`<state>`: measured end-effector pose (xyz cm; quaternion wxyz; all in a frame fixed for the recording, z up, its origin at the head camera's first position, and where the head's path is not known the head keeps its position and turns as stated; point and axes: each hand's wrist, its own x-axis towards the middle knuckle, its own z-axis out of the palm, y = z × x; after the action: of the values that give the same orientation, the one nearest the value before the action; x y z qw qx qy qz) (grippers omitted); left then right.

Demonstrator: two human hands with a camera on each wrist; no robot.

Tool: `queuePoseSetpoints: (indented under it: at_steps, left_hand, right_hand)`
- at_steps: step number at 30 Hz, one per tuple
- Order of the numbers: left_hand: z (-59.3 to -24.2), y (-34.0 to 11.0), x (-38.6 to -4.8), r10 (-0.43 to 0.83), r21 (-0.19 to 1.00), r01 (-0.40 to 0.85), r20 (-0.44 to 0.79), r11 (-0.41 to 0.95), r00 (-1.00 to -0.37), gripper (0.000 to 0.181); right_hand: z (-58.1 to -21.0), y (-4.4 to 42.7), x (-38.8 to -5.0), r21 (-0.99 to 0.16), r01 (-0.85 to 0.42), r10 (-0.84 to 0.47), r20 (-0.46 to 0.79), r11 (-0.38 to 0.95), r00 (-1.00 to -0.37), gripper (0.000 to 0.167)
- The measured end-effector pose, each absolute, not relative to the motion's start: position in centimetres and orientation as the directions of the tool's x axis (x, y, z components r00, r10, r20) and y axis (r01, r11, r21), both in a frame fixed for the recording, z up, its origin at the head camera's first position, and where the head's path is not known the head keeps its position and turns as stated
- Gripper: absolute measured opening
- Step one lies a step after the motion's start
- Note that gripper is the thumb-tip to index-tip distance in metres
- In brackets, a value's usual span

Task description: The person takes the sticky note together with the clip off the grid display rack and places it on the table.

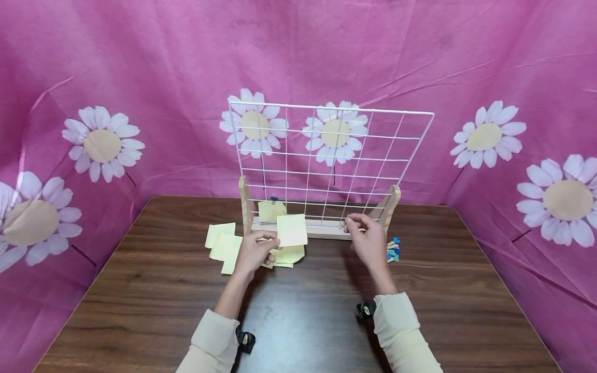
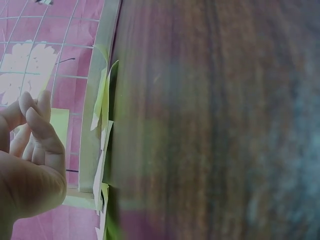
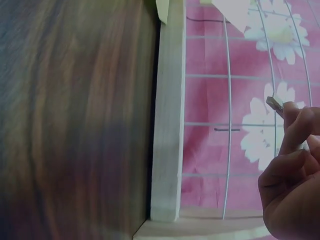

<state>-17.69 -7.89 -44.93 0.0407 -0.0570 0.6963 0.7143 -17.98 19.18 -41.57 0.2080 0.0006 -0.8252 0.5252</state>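
My left hand pinches a pale yellow sticky note by its lower left edge, upright before a white wire grid. My right hand holds a small wooden clothespin between thumb and fingers, in front of the grid's lower right part. Another yellow note hangs low on the grid's left side from a clip with a dark blue top. More loose notes lie on the table around the left hand, partly hidden by it.
Wooden side posts and a pale wooden base bar carry the grid. Right of the right hand lies a small group of clothespins with blue and teal tops. The brown wooden table ends at a pink flowered cloth.
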Motion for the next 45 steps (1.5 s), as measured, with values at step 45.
queuePoseSetpoints:
  at_steps: [45]
  left_hand:
    - [-45.7,-8.1,-17.6,0.073,0.966,-0.125,-0.145,0.226,-0.987,0.008]
  right_hand:
    - [-44.8,27.7,-14.7,-0.819,0.109,0.316,0.091,0.563,-0.944,0.022]
